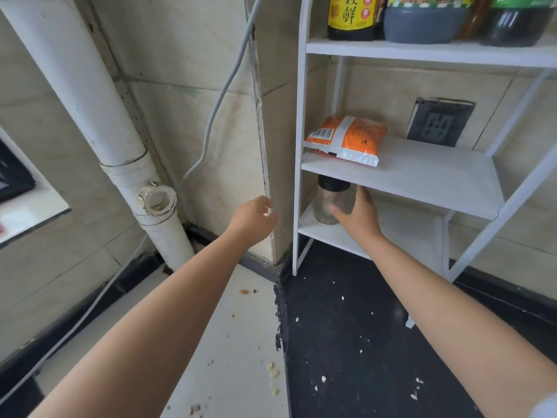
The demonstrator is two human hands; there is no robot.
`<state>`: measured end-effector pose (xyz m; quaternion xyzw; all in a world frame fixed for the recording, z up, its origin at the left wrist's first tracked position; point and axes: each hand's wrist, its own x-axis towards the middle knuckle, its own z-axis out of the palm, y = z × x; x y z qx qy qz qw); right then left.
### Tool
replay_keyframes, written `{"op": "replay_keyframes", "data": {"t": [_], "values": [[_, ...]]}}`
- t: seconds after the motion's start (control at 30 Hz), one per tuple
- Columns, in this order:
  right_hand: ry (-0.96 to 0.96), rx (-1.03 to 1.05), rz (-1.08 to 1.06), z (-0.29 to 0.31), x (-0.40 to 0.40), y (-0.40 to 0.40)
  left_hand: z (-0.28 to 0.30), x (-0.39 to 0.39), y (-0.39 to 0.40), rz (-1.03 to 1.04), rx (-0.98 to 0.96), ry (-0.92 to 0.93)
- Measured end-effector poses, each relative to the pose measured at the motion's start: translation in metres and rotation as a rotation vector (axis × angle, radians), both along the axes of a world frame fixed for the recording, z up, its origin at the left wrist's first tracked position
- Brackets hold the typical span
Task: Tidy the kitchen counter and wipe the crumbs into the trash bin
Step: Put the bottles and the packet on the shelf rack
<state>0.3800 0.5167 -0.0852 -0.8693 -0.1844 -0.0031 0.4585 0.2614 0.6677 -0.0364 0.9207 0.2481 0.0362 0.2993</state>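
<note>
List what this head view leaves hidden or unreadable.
- Jar: top tucked under the middle shelf; contents unclear.
- Right hand: whether it touches the jar is unclear.
- Top-shelf bottles: cut off by the frame edge.
- Trash bin: not in view.
- Crumbs: too small to identify.

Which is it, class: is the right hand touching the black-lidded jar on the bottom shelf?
Touching. The head view shows the right hand with thumb and fingers wrapped against the jar, no gap visible.

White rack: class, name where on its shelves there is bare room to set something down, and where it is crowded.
Middle shelf: bare right of the orange packet. Bottom shelf: bare right of the right hand at the jar. Top shelf: crowded with bottles.
</note>
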Motion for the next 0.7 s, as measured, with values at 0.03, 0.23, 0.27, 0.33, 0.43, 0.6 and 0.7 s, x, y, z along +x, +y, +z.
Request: {"op": "replay_keyframes", "data": {"t": [0.03,0.23,0.27,0.33,0.43,0.6,0.7], "values": [[0.023,-0.071,0.012,-0.004,-0.008,-0.005,-0.002,-0.003,-0.003,-0.019,0.025,0.012],[-0.008,-0.326,0.128,-0.02,-0.063,-0.031,-0.021,-0.033,-0.019,-0.095,0.146,0.069],[-0.012,-0.334,0.138,-0.021,-0.073,-0.035,-0.025,-0.042,-0.022,-0.108,0.161,0.082],[-0.03,-0.351,0.161,-0.02,-0.091,-0.043,-0.031,-0.058,-0.027,-0.119,0.185,0.103],[-0.064,-0.375,0.199,-0.016,-0.115,-0.052,-0.038,-0.082,-0.032,-0.11,0.214,0.152],[-0.129,-0.46,0.308,-0.004,-0.145,-0.05,-0.041,-0.126,-0.034,-0.015,0.305,0.172],[-0.169,-0.532,0.438,0.01,-0.166,-0.031,-0.036,-0.162,-0.026,0.11,0.306,0.167]]}}
